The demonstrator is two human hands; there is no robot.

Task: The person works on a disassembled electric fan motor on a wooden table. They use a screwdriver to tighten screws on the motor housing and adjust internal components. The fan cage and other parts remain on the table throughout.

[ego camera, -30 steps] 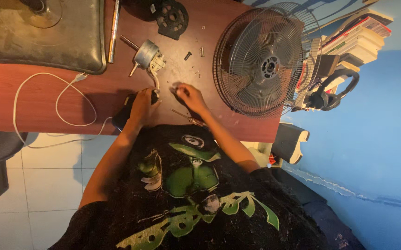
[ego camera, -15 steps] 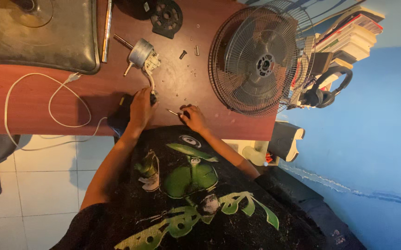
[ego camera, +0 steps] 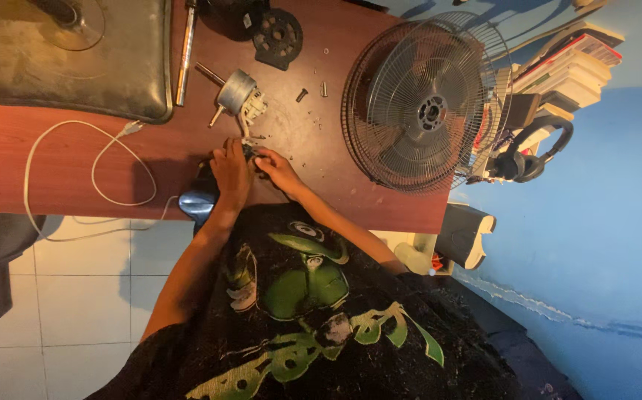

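With the small fan motor (ego camera: 236, 92) as the landmark, the scene runs from a worn black pad (ego camera: 69, 63) lying far to its left on the reddish desk (ego camera: 54, 159), with a loose white cable (ego camera: 77, 174) looping below that. The left hand (ego camera: 231, 169) sits just below the motor, fingers curled together over a small part that I cannot make out, and the right hand (ego camera: 278, 170) meets it from the right, fingertips pinched at the same spot. The motor looks dense, rigid and heavy for its size; its round metal can seems the safe grip, not the thin shaft or the wiring on its lower side, which look easy to bend. Loose screws (ego camera: 312, 92) lie just right of it, likely to roll. Farther right the fan grille (ego camera: 425, 104) crowds the desk's near edge, leaving open room mainly below-left of the motor.
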